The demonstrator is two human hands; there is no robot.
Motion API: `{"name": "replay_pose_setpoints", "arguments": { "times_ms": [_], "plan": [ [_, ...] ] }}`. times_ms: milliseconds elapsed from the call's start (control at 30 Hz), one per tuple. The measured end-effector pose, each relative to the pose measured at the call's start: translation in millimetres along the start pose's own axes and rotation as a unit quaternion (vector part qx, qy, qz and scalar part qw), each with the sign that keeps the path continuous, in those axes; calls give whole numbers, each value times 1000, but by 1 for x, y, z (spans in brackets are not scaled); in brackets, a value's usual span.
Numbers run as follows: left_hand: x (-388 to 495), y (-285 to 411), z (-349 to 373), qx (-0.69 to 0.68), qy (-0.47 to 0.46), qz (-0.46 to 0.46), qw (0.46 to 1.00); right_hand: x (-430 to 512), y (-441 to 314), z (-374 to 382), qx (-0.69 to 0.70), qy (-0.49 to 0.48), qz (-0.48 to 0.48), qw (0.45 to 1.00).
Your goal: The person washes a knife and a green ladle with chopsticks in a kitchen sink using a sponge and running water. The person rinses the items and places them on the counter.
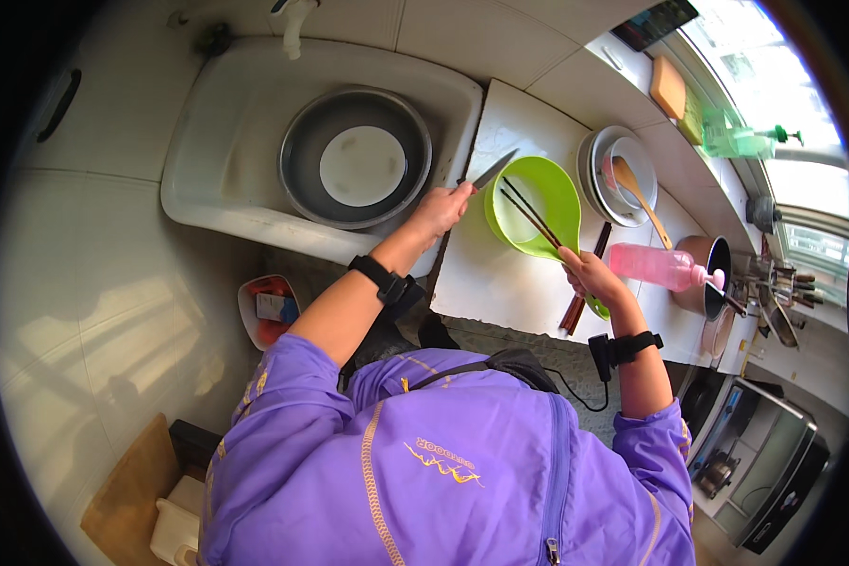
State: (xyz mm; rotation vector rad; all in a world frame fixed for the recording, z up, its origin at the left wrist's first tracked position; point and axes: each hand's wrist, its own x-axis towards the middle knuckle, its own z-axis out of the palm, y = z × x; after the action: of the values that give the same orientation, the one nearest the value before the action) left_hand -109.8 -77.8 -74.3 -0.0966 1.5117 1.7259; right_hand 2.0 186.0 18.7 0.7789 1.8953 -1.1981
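Note:
On the left, my left hand grips a knife, its blade pointing up and right beside a green plastic bowl. My right hand is closed on the bowl's handle and on dark chopsticks that reach into the bowl. Whitish contents, partly hidden, show inside it. The bowl is over the white worktop. More dark chopsticks lie near my right hand. Left of the knife, a metal basin stands in the sink, with a white round area inside.
Stacked bowls with a wooden spatula stand behind the green bowl. A pink pump bottle lies near a pot on the right. A faucet hangs above the sink. A sponge and a green bottle are by the window.

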Motion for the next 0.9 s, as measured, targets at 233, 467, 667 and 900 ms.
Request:
{"name": "replay_pose_setpoints", "arguments": {
  "times_ms": [233,467,667,900],
  "plan": [
    [-13,-18,0,-31,50,-15,998,3,0,0,3,-7,15,1000],
    [-35,-57,25,-194,52,-39,979,-2,-1,10,4,6,21,1000],
    [-38,-44,35,-170,2,49,984,-3,1,14,36,2,35,999],
    [-22,-25,20,-179,20,-37,983,-5,0,16,53,3,30,998]
  ]
}}
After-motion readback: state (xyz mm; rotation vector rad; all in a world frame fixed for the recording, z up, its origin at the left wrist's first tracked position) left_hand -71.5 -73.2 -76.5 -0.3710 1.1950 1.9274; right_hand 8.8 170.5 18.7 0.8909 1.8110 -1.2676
